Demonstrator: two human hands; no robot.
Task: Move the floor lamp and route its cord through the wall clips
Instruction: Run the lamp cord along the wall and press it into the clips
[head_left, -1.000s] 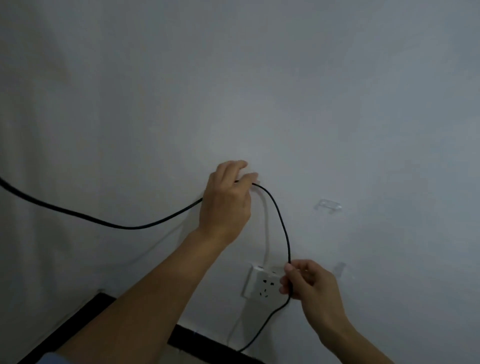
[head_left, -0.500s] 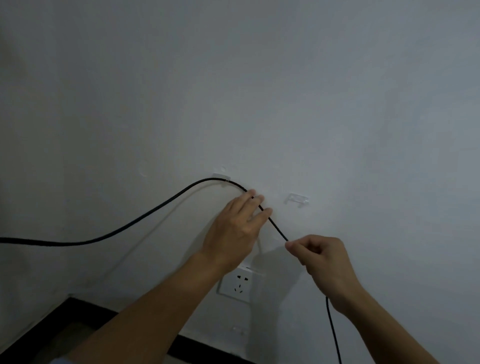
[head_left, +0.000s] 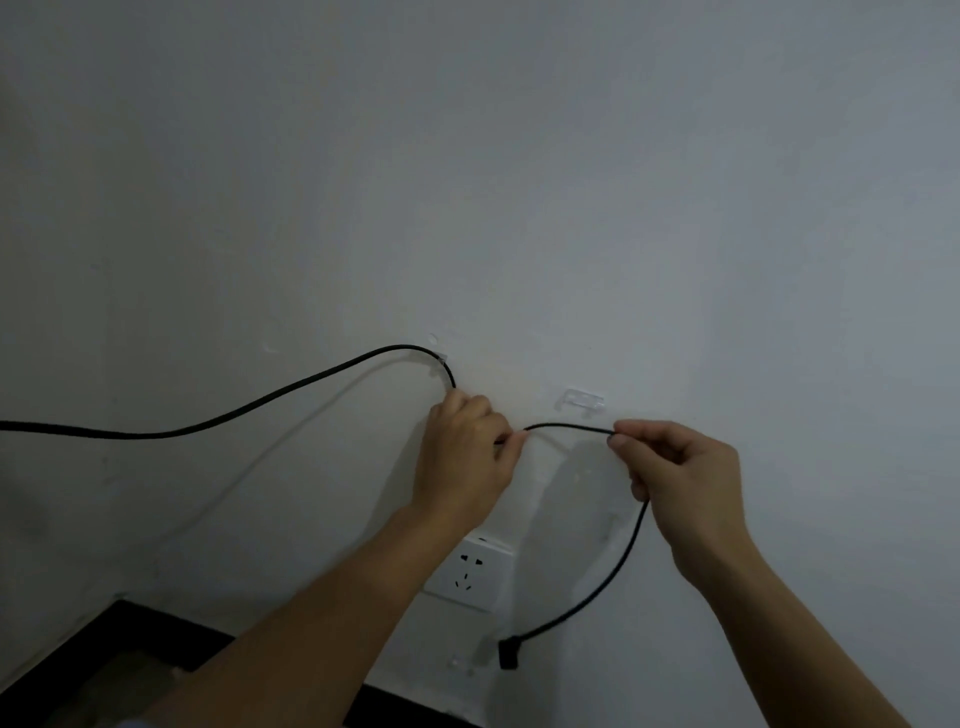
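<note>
With left hand (head_left: 460, 457) and right hand (head_left: 685, 483) pinching the cord (head_left: 569, 427) taut, lift straight into the clip (head_left: 582, 401) just above.

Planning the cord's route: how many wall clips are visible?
3: one holding the cord at upper left, one empty right of it, one low by the plug. A faint fourth may exist.

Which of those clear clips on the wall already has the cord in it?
The upper-left clip, above the left hand; the cord runs through it. The others are bare.
</note>
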